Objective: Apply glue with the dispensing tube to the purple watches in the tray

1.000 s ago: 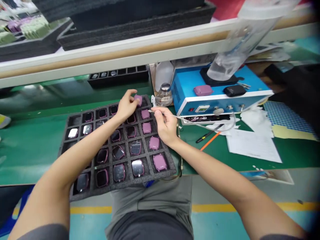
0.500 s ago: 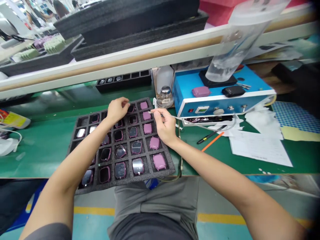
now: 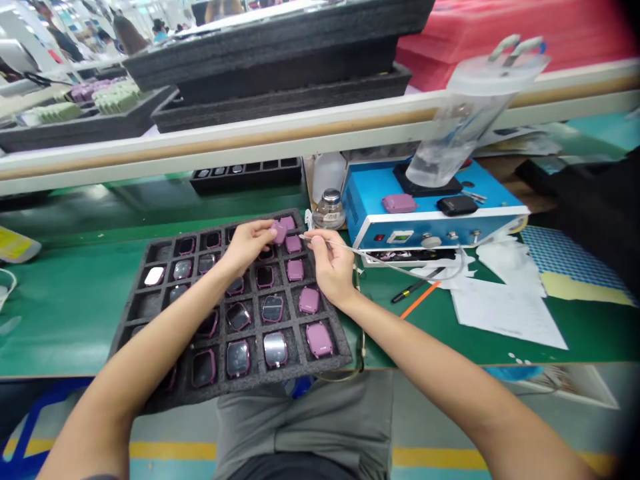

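A black foam tray (image 3: 345,347) on the green bench holds several purple watch bodies in square cells, some screen up, some back up. My left hand (image 3: 250,243) is over the tray's far side, fingers pinched on one purple watch body (image 3: 278,232) lifted out of its cell. My right hand (image 3: 331,263) sits just right of it, closed on a thin pen-like nozzle (image 3: 313,240) with a clear tube (image 3: 400,268) trailing right toward the blue machine (image 3: 430,207). The nozzle tip points at the held watch body.
The blue machine carries a purple and a black watch body and a clear cylinder (image 3: 465,120). A glass dispenser bottle (image 3: 327,208) and a white bottle stand beside it. Papers (image 3: 505,307), a pen and tissue lie right. Another foam tray (image 3: 245,175) sits behind; stacked trays fill the shelf above.
My left hand reached into the tray's far row and has come back up with a purple watch body, close to the nozzle tip. The right hand has barely moved.
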`<state>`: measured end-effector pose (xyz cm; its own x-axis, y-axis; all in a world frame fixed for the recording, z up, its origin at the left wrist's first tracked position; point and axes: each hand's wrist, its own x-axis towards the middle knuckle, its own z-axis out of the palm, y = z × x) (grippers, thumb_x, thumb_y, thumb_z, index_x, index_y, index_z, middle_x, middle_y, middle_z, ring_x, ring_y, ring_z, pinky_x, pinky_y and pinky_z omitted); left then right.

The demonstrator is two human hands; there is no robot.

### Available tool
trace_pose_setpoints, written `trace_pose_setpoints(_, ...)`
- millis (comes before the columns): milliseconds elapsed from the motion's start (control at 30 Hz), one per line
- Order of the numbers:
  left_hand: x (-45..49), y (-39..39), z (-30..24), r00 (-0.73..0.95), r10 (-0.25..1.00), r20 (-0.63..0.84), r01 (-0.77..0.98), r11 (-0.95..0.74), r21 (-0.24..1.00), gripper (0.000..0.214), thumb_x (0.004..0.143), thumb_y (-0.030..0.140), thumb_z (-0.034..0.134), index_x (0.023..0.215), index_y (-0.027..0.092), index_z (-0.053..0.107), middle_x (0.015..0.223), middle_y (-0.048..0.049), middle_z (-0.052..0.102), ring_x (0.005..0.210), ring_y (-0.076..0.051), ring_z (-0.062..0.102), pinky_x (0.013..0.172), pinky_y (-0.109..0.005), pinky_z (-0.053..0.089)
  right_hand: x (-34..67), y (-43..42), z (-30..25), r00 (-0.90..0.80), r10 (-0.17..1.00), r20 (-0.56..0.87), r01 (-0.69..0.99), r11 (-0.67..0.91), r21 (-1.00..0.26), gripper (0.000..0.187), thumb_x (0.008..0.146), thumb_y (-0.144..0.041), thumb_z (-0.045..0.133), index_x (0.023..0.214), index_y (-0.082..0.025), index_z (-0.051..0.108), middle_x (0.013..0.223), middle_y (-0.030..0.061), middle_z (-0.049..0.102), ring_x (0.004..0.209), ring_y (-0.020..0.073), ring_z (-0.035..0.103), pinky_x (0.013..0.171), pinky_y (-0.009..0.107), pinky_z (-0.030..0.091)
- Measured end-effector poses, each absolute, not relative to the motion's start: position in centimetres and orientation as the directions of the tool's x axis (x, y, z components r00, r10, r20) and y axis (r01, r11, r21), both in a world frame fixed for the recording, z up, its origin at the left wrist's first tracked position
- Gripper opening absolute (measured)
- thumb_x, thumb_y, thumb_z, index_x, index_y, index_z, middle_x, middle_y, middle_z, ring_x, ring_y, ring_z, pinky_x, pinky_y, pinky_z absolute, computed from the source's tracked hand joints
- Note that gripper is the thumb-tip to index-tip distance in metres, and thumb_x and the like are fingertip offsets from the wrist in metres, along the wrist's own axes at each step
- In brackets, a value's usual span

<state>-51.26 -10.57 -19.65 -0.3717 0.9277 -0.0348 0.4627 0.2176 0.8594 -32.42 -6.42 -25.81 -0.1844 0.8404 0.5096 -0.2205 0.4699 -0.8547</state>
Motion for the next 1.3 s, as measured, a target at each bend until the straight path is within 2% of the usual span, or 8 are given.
trace_pose_setpoints(67,-49.9,-11.5,-21.2,-0.37,0.927,-0.061,0.152,0.125,0.981,0.053,0.076,0.042,0.08,0.119,0.014,0.072,0.098,-0.0095,0.078,0.083,-0.018,0.071,0.076,-0.029,0.057,-32.5,-6.3,-25.9,-0.172,0.829,0.532,-0.236,0.49,-0.839,0.028,0.106,-0.043,0.055,0.108,-0.02,0.072,0.107,0.0076,0.074,0.099,0.0185,0.073,0.089,0.033,0.062)
trace_pose_setpoints(167,-48.4,-12.1,-23.0,-0.385,0.922,-0.033,0.008,0.039,0.999,0.049,0.064,0.036,0.09,0.103,0.015,0.068,0.088,-0.0047,0.073,0.078,-0.015,0.068,0.076,-0.028,0.057,-32.5,-6.2,-25.8,-0.165,0.816,0.554,-0.224,0.516,-0.827,0.027,0.106,-0.041,0.056,0.107,-0.02,0.072,0.106,0.0073,0.075,0.097,0.0175,0.073,0.087,0.032,0.063)
trace_pose_setpoints(400,-48.2,-12.3,-23.6,-0.366,0.902,0.229,0.187,-0.17,0.968,0.047,0.083,0.036,0.077,0.124,0.019,0.064,0.126,-0.01,0.069,0.108,-0.019,0.067,0.094,-0.031,0.056,-32.1,-6.6,-25.5,-0.155,0.819,0.553,-0.141,0.536,-0.833,0.026,0.106,-0.039,0.055,0.108,-0.021,0.073,0.107,0.0084,0.076,0.1,0.0192,0.073,0.088,0.033,0.064)
trace_pose_setpoints(533,-48.0,-12.2,-23.8,-0.452,0.884,0.123,0.0,-0.138,0.99,0.044,0.075,0.038,0.085,0.102,0.019,0.056,0.106,-0.0063,0.07,0.098,-0.019,0.072,0.093,-0.032,0.058,-32.2,-6.6,-25.9,-0.144,0.825,0.546,-0.16,0.525,-0.836,0.024,0.107,-0.037,0.055,0.109,-0.021,0.072,0.108,0.0081,0.075,0.102,0.0196,0.073,0.092,0.036,0.063)
trace_pose_setpoints(633,-47.7,-12.1,-23.9,-0.444,0.894,0.066,-0.108,-0.126,0.986,0.051,0.072,0.038,0.088,0.106,0.019,0.055,0.109,-0.0063,0.072,0.096,-0.019,0.075,0.09,-0.033,0.06,-32.3,-6.6,-26.0,-0.159,0.821,0.548,-0.183,0.521,-0.834,0.022,0.106,-0.035,0.056,0.109,-0.021,0.073,0.108,0.0074,0.075,0.102,0.0188,0.073,0.093,0.036,0.063)
trace_pose_setpoints(733,-47.6,-12.2,-23.7,-0.416,0.906,0.083,-0.066,-0.121,0.99,0.055,0.072,0.037,0.09,0.117,0.016,0.066,0.116,-0.0105,0.076,0.106,-0.022,0.074,0.098,-0.035,0.059,-32.3,-6.6,-26.0,-0.182,0.83,0.528,-0.189,0.497,-0.847,0.023,0.106,-0.037,0.056,0.109,-0.021,0.073,0.109,0.0077,0.075,0.103,0.0194,0.073,0.093,0.037,0.064)
trace_pose_setpoints(867,-47.4,-12.4,-23.6,-0.398,0.916,0.056,-0.067,-0.09,0.994,0.049,0.073,0.039,0.09,0.113,0.014,0.074,0.115,-0.0116,0.079,0.11,-0.025,0.075,0.103,-0.039,0.059,-32.2,-6.6,-26.1,-0.187,0.828,0.528,-0.197,0.495,-0.846,0.023,0.106,-0.039,0.057,0.11,-0.022,0.072,0.11,0.0077,0.075,0.105,0.0202,0.074,0.095,0.039,0.064)
trace_pose_setpoints(1300,-47.0,-12.6,-23.5,-0.369,0.925,0.087,-0.059,-0.117,0.991,0.045,0.073,0.034,0.091,0.111,0.015,0.077,0.112,-0.0099,0.079,0.108,-0.026,0.076,0.104,-0.04,0.061,-32.0,-6.5,-26.4,-0.186,0.837,0.515,-0.189,0.484,-0.854,0.023,0.106,-0.041,0.057,0.109,-0.023,0.072,0.112,0.0083,0.074,0.105,0.0218,0.073,0.094,0.042,0.064)
